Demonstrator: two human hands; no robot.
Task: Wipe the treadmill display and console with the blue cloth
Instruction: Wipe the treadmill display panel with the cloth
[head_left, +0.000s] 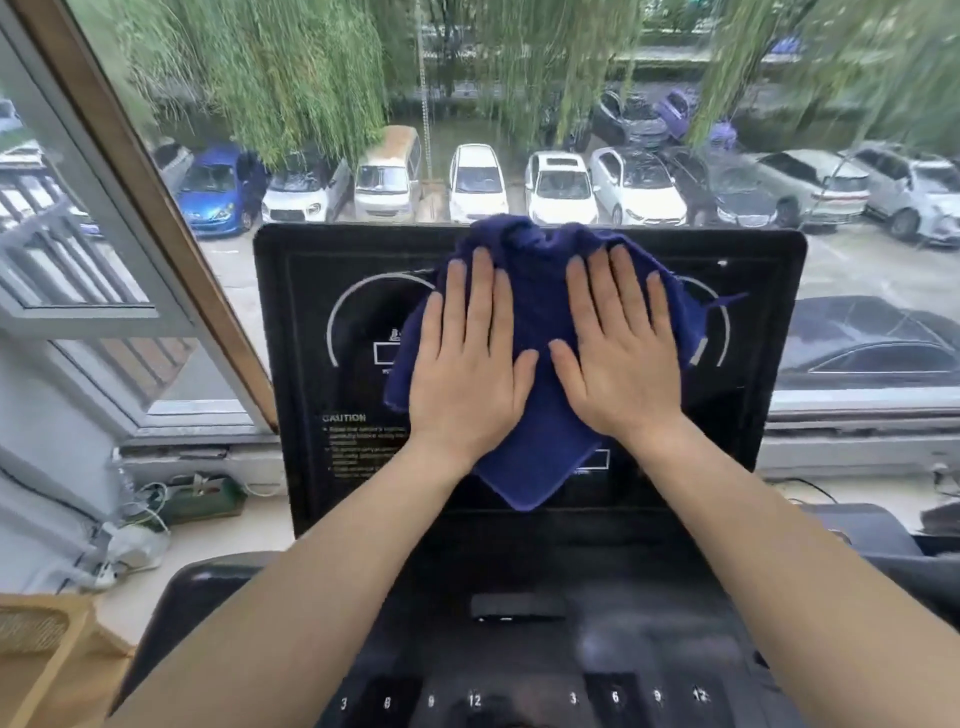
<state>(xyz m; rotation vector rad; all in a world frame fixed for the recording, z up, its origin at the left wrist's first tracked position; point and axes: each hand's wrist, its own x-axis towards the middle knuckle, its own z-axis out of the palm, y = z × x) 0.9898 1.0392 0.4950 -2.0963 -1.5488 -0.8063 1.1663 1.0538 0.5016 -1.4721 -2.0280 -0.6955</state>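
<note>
The black treadmill display (311, 322) stands upright in front of me, with white dial arcs and a CAUTION label at its lower left. A blue cloth (540, 312) is spread over the middle of the display, bunched at the top edge and hanging to a point at the bottom. My left hand (467, 358) lies flat on the cloth's left half, fingers extended. My right hand (618, 353) presses flat on the right half, thumbs nearly meeting. Below lies the dark console (519, 649) with numbered keys along its lower edge.
A large window behind the display looks onto a car park and willow trees. A window sill (218, 525) on the left holds cables, a green box and a white adapter. A tan woven object (47, 654) sits at lower left.
</note>
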